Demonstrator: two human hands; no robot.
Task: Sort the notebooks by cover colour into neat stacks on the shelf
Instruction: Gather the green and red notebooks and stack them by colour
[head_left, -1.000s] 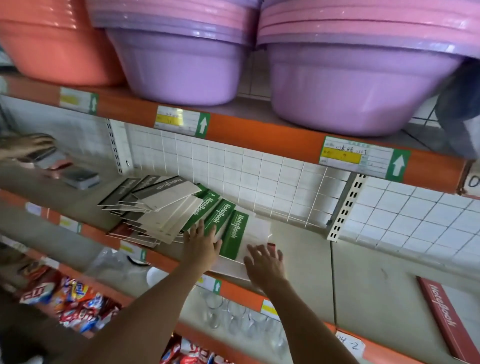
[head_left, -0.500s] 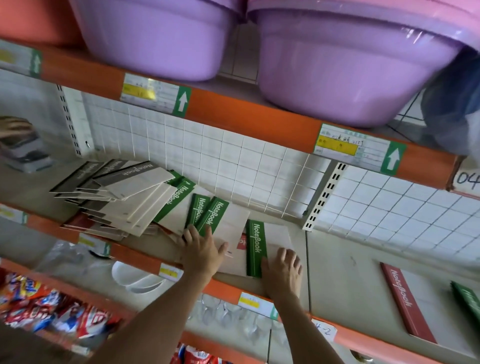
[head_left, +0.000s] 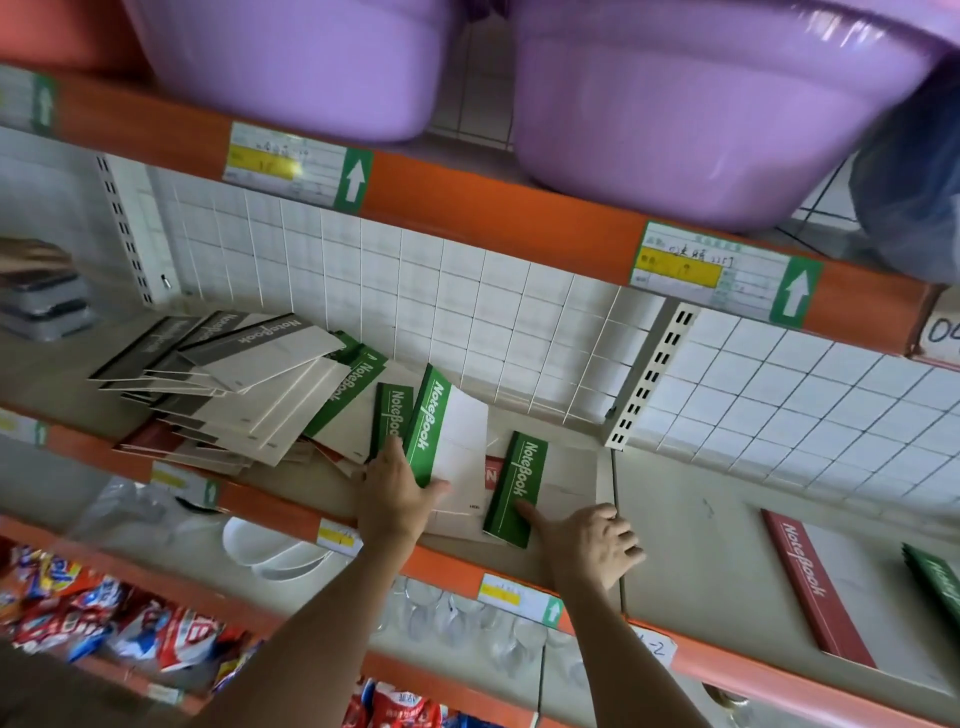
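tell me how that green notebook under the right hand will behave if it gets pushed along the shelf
The green notebook looks thin and flat, so it would probably slide rather than tip. It overlaps a red-spined notebook, which might drag along. The one the left hand is lifting bends slightly, so these covers are likely somewhat floppy. The right hand touches it with one finger only.

Soft, even daylight fills the view, with faint shadows under the notebooks (head_left: 447, 436). Glare streaks the purple basins (head_left: 701, 104) overhead. Motion blur smears the snack packets (head_left: 104, 613) and the left edge. Wide-angle distortion bends the orange shelf rail (head_left: 493, 208) toward the corners.
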